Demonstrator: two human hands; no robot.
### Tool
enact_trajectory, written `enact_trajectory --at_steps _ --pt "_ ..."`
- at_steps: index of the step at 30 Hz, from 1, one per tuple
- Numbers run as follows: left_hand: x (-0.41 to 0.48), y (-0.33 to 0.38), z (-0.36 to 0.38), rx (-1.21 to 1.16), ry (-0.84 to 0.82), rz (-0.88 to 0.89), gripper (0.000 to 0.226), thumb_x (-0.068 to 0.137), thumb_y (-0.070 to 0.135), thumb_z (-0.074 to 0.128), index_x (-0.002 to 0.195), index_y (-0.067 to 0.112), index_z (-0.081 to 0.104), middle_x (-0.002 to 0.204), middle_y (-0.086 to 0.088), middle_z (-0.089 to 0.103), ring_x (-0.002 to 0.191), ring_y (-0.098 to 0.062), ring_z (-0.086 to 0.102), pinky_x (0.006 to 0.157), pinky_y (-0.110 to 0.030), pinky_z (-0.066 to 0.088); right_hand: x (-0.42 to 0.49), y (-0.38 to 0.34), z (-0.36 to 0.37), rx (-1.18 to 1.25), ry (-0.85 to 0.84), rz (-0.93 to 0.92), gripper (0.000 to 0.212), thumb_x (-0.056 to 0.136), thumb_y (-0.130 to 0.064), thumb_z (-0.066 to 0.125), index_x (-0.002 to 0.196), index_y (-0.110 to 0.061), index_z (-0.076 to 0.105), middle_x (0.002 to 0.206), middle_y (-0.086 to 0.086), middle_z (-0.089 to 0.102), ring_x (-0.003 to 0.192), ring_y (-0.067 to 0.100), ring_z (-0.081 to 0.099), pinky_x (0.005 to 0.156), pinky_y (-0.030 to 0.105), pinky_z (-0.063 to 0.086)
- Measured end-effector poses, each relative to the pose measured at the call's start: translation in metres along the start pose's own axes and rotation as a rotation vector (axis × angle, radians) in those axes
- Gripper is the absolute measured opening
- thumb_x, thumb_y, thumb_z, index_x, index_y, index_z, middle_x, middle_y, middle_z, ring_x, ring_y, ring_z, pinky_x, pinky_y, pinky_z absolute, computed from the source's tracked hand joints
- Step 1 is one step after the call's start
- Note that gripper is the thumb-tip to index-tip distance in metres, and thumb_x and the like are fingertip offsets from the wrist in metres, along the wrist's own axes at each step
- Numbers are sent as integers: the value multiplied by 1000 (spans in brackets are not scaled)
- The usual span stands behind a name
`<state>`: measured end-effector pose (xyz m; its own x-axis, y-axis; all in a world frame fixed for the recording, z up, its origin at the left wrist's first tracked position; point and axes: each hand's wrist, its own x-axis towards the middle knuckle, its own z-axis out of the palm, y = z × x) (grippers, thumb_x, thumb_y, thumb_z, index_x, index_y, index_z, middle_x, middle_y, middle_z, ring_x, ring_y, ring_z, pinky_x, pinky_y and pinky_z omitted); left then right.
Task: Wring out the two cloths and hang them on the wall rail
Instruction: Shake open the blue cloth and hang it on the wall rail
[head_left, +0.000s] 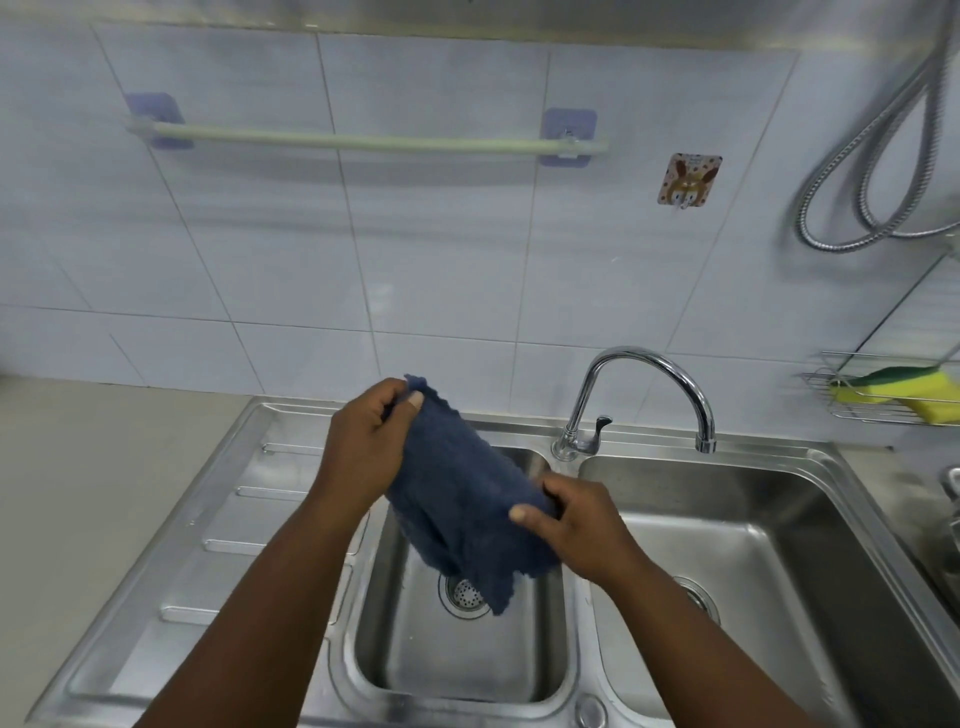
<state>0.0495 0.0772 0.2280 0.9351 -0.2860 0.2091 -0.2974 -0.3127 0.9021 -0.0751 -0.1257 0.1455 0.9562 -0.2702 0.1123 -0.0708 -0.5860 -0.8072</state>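
Note:
A dark blue cloth (465, 499) is stretched slantwise between both hands above the small left sink basin (457, 665). My left hand (363, 447) pinches its upper corner, thumb on top. My right hand (571, 519) grips the lower right edge. A loose end of the cloth hangs down over the drain. The pale green wall rail (363, 139) runs across the tiles above, held by two lilac adhesive mounts, and nothing hangs on it. I see only this one cloth.
A chrome tap (644, 395) arches over the divider toward the larger right basin (769, 571). The ribbed steel drainboard (228, 519) lies left. A wire rack with yellow-green sponges (893, 395) and a looped metal hose (878, 197) sit at right. A patterned hook (689, 179) sticks on the tiles.

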Motion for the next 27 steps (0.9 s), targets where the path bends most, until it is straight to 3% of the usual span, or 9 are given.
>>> enact_trajectory --at_steps 2,5,9,12,17,20,23,25,27 --pt "5 -1 -11 -48 48 -51 15 97 26 53 94 34 65 94 16 66 91 4 57 79 -26 51 -2 10 -6 53 -148 78 29 83 -31 73 62 -26 55 54 -14 52 51 0 45 52 14 37" --pt "11 -1 -25 -78 68 -78 22 98 26 52 84 40 61 91 18 64 88 0 57 76 -28 51 -5 21 -10 62 -304 163 27 88 -24 68 63 -24 56 55 -14 53 52 -1 44 54 15 36" --pt "14 -18 -34 -14 7 -140 17 98 26 51 106 29 66 106 4 69 102 -17 62 89 -35 51 3 26 -14 -45 -183 220 18 93 -24 61 76 -17 62 68 -8 58 61 6 50 61 22 41" --pt "13 -38 -40 102 -80 -254 27 98 25 51 123 22 62 117 -3 66 114 -28 59 93 -34 44 14 22 -24 -122 14 260 19 93 -19 61 76 -27 63 73 -6 64 63 8 59 58 18 45" --pt "19 -38 -41 2 -57 -358 31 97 24 54 126 13 61 124 -14 64 109 -33 60 95 -40 46 37 -8 -55 103 93 286 12 95 -15 59 85 -19 65 84 11 72 52 20 69 48 27 50" --pt "24 -9 -42 -174 198 -143 24 94 22 59 118 23 66 109 -1 71 102 -18 67 96 -38 52 43 -48 -75 306 366 29 19 95 -5 55 92 -19 69 91 7 74 77 15 73 67 33 56" --pt "5 17 -36 -11 539 399 21 96 12 56 114 11 67 109 5 68 99 -1 64 94 -16 48 33 -71 -83 158 622 -311 20 94 -3 56 107 -11 69 110 -3 71 105 10 66 91 23 51" --pt "-3 -8 -28 281 352 505 18 95 12 56 107 7 69 105 4 67 97 -11 65 88 -8 43 27 -54 -79 -142 385 -265 15 92 -5 59 101 -9 71 101 -1 71 98 14 67 83 17 49" --pt "-4 -55 -23 603 -230 168 26 96 28 52 98 13 73 99 -2 73 92 -22 67 79 -17 46 23 -20 -67 -542 -182 4 12 91 -14 60 86 -14 71 86 2 66 83 22 65 70 25 47"
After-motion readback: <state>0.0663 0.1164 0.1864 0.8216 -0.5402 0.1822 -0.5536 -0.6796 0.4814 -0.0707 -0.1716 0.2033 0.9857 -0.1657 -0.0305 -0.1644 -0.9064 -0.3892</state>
